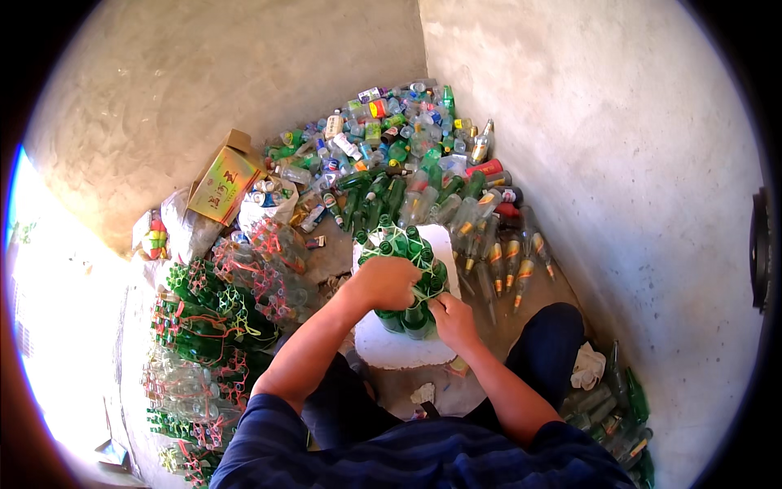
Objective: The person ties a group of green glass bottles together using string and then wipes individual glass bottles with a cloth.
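Note:
A bundle of green glass bottles (415,319) stands upright on a white board (380,351) in front of me. Pale green plastic twine (396,235) is laced around and between the bottle necks. My left hand (391,282) is closed on the twine over the near part of the bundle. Close beside it, at the near right edge of the bundle, my right hand (451,319) pinches the same twine between thumb and fingers. The fingertips of my left hand are partly hidden.
Plastic and glass bottles (397,134) are heaped in the wall corner. Tied bottle bundles (195,330) are stacked at left, below a cardboard box (226,183) and a bag of cans (269,205). Loose clear bottles (486,244) lie right of the board; more bottles (602,403) lie at lower right.

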Action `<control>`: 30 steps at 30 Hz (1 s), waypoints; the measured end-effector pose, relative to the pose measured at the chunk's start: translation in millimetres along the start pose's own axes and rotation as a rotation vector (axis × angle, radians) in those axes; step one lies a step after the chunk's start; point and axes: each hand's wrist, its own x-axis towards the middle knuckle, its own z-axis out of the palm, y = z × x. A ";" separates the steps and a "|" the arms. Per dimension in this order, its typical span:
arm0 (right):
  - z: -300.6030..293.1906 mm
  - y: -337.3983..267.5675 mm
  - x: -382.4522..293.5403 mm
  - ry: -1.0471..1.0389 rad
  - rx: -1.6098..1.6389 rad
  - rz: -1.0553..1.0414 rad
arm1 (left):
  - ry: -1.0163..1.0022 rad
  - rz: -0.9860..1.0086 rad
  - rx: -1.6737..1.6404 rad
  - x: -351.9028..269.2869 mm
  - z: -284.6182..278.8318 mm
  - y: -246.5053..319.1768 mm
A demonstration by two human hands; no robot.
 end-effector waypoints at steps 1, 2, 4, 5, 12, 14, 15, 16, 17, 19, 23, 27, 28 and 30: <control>0.6 0.7 0.5 -0.005 0.000 -0.006 | -0.010 -0.008 -0.002 -1.1 -1.5 -7.9; 1.0 2.1 1.2 -0.011 0.001 -0.012 | -0.021 -0.016 -0.003 -1.8 -2.3 -14.6; 3.0 5.2 1.1 -0.018 0.004 -0.017 | 0.048 0.031 -0.054 -5.6 0.8 -22.7; 4.1 6.1 2.6 -0.018 0.008 -0.018 | 0.082 0.053 -0.079 -6.7 1.4 -25.8; 9.7 4.8 -0.3 -0.058 0.064 0.054 | 0.041 0.068 -0.151 -1.6 4.4 -58.1; 13.8 1.8 -1.4 -0.050 0.131 0.084 | 0.073 0.066 -0.151 -4.0 6.8 -58.6; 12.4 1.5 -0.1 -0.036 0.154 0.094 | 0.099 0.078 -0.153 -1.6 8.0 -57.2; 13.9 4.4 0.3 -0.033 0.156 0.098 | 0.119 0.082 -0.159 -2.0 9.1 -56.0; 16.1 6.4 0.4 -0.041 0.177 0.114 | 0.113 0.069 -0.171 -2.5 9.1 -56.5; 17.9 10.3 2.3 -0.056 0.213 0.142 | 0.108 0.047 -0.196 -0.1 8.3 -57.7; 22.1 19.6 4.5 -0.034 0.272 0.199 | 0.128 0.024 -0.204 2.5 9.5 -55.4; 23.5 19.7 3.8 -0.029 0.360 0.225 | 0.151 0.000 -0.193 5.7 12.1 -55.3; 23.5 19.8 3.8 -0.034 0.380 0.232 | 0.164 -0.002 -0.188 6.7 13.2 -54.7; 23.9 18.8 3.0 -0.023 0.409 0.237 | 0.186 -0.011 -0.191 8.9 15.6 -53.5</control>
